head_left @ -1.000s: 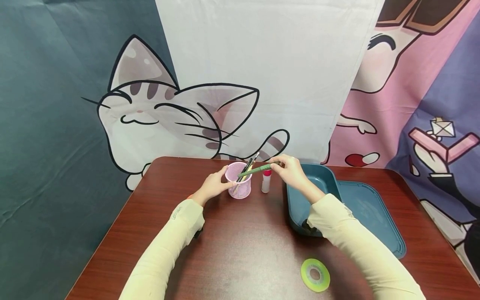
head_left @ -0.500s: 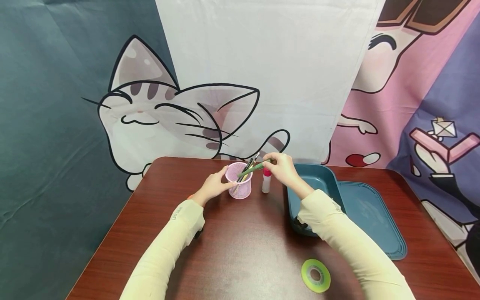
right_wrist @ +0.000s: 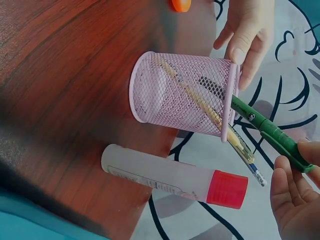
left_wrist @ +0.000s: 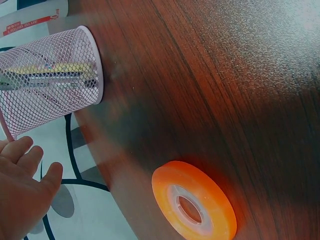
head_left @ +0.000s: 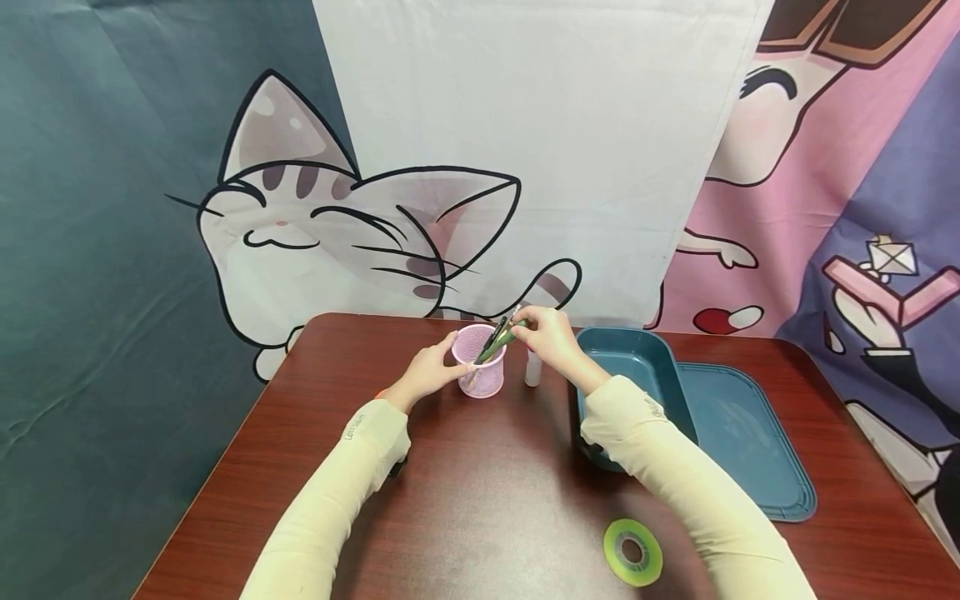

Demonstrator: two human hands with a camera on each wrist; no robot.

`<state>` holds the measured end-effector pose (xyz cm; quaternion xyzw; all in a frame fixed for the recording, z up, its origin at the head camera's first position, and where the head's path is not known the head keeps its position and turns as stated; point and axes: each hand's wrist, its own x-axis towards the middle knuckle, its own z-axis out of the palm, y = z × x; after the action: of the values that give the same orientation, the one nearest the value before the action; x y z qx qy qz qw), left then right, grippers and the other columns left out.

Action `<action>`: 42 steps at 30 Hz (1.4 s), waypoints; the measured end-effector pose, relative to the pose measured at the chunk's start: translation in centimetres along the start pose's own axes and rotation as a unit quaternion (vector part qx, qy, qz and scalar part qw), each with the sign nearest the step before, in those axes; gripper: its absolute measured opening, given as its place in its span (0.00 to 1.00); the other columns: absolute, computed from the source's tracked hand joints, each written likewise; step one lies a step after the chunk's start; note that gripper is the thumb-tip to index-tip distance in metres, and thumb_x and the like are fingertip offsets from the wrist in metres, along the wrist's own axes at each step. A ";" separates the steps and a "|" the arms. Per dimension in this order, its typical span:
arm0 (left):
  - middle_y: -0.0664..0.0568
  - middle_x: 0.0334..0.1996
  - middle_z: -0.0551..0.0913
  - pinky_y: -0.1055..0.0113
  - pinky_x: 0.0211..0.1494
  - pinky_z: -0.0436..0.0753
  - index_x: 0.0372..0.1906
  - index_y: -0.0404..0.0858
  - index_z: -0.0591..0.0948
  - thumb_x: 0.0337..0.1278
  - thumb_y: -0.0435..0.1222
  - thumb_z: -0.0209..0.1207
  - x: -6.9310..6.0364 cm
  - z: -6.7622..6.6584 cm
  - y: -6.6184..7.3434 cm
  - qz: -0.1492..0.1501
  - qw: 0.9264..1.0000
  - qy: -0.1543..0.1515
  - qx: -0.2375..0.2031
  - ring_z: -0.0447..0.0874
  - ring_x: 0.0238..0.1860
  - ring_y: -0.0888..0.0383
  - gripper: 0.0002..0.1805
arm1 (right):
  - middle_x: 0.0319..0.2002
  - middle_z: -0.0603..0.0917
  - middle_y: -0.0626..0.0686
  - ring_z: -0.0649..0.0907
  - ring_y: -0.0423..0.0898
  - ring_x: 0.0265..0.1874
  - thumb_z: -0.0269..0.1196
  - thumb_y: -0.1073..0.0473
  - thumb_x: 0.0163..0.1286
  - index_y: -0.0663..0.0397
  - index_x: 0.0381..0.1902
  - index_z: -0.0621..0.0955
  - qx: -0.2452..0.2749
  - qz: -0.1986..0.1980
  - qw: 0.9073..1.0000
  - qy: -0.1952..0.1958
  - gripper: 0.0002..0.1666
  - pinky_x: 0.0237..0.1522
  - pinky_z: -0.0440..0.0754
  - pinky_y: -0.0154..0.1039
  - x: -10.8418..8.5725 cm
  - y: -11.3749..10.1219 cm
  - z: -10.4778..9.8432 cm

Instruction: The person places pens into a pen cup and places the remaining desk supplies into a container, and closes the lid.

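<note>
A pink mesh pen holder (head_left: 482, 386) stands near the table's far edge. My left hand (head_left: 429, 372) grips its rim, the thumb over the near side in the right wrist view. With thumb and fingers, my right hand (head_left: 551, 340) pinches a green pen (right_wrist: 272, 132) by its clip end. The pen slants, its lower end inside the holder. A yellow pencil (right_wrist: 197, 102) and other slim pens lean in there too, partly hidden by mesh. Just right of the holder stands a liquid glue bottle (right_wrist: 160, 172) with a red cap, partly behind my right hand in the head view.
A deep blue tray (head_left: 678, 400) lies right of the glue, under my right forearm, beside a flat blue lid (head_left: 738, 433). A green tape roll (head_left: 615, 558) lies near the front. An orange tape roll (left_wrist: 167, 187) sits by my left wrist.
My right hand has moved left and slightly down towards the pen holder, bringing the green pen to a steeper slant and deeper in. My left hand has stayed on the rim.
</note>
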<state>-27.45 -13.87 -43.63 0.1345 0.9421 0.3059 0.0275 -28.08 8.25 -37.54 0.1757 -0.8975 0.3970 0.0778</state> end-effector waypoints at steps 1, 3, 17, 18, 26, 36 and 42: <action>0.41 0.61 0.66 0.54 0.59 0.66 0.66 0.36 0.56 0.48 0.50 0.58 0.0 0.0 0.0 0.000 1.000 0.000 0.000 0.68 0.59 0.45 0.42 | 0.24 0.82 0.54 0.74 0.40 0.17 0.63 0.61 0.55 0.57 0.34 0.81 -0.001 -0.003 1.000 0.002 0.08 0.22 0.70 0.31 0.0 0.0 0.1; 0.41 0.61 0.66 0.54 0.59 0.67 0.66 0.36 0.56 0.48 0.50 0.58 0.0 0.0 0.0 -0.001 1.000 0.000 0.000 0.68 0.59 0.46 0.42 | 0.25 0.82 0.53 0.75 0.42 0.21 0.63 0.61 0.55 0.58 0.34 0.82 -0.005 -0.006 1.000 0.004 0.08 0.24 0.71 0.31 0.1 0.0 0.3; 0.40 0.59 0.68 0.53 0.58 0.68 0.66 0.38 0.56 0.48 0.50 0.58 0.1 0.1 -0.2 -0.002 1.000 -0.003 -0.012 0.69 0.57 0.45 0.42 | 0.25 0.82 0.52 0.77 0.44 0.26 0.64 0.62 0.52 0.59 0.34 0.82 -0.023 -0.022 0.999 0.009 0.10 0.29 0.72 0.34 0.4 0.1 1.8; 0.40 0.59 0.68 0.53 0.58 0.68 0.66 0.38 0.56 0.48 0.51 0.58 0.1 0.1 -0.2 -0.003 1.000 -0.003 -0.011 0.70 0.57 0.45 0.42 | 0.25 0.82 0.52 0.76 0.44 0.26 0.64 0.62 0.52 0.59 0.33 0.82 -0.021 -0.020 1.000 0.007 0.09 0.29 0.72 0.34 0.5 0.1 1.9; 0.40 0.59 0.68 0.53 0.59 0.67 0.66 0.38 0.56 0.48 0.51 0.57 0.0 0.0 0.0 -0.007 1.000 -0.006 -0.008 0.69 0.57 0.45 0.42 | 0.28 0.83 0.52 0.78 0.45 0.28 0.63 0.62 0.54 0.59 0.35 0.82 -0.039 -0.015 0.999 0.003 0.10 0.32 0.74 0.37 0.5 0.0 2.6; 0.40 0.60 0.68 0.53 0.58 0.68 0.66 0.37 0.55 0.48 0.51 0.58 0.0 0.0 0.1 -0.006 1.000 -0.006 -0.016 0.68 0.58 0.45 0.43 | 0.28 0.83 0.53 0.78 0.46 0.28 0.63 0.64 0.53 0.59 0.36 0.82 -0.049 -0.022 0.999 -0.008 0.10 0.33 0.74 0.39 0.4 0.3 3.6; 0.41 0.59 0.68 0.53 0.58 0.68 0.66 0.36 0.56 0.48 0.51 0.58 0.0 0.0 0.1 -0.004 1.000 -0.003 -0.013 0.69 0.58 0.45 0.43 | 0.28 0.83 0.53 0.78 0.46 0.29 0.63 0.65 0.52 0.60 0.36 0.81 -0.046 -0.030 0.998 -0.015 0.11 0.35 0.74 0.40 0.3 0.3 3.9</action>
<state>-27.39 -13.83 -43.53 0.1313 0.9386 0.3173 0.0332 -28.46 5.48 -40.32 0.2044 -0.9104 0.3497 0.0843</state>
